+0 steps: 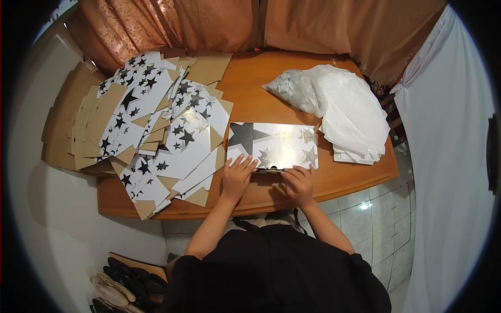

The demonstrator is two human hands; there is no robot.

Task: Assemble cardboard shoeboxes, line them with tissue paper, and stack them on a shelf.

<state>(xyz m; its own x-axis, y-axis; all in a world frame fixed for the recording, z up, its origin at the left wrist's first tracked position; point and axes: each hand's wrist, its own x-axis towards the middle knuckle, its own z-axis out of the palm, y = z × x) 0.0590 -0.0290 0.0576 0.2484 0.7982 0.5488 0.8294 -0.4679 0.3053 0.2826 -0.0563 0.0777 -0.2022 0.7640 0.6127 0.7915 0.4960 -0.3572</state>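
A white cardboard box (282, 136) with black stars on its lid lies closed on the wooden table in front of me. At its near left corner, my left hand (237, 180) grips the box, fingertips over the lid's edge. My right hand (299, 185) is bent round the near right part of the same edge, fingers pressed against the box. A small dark notch (273, 168) shows in the front edge between the two hands. My palms hide parts of the front wall.
Flat star-printed cardboard blanks (180, 135) are heaped on the left of the table (245, 83). At the far right lie a stack of white sheets (352, 112) and a clear plastic bag (295, 88) with greyish contents. Shoes (125, 284) sit on the floor at lower left.
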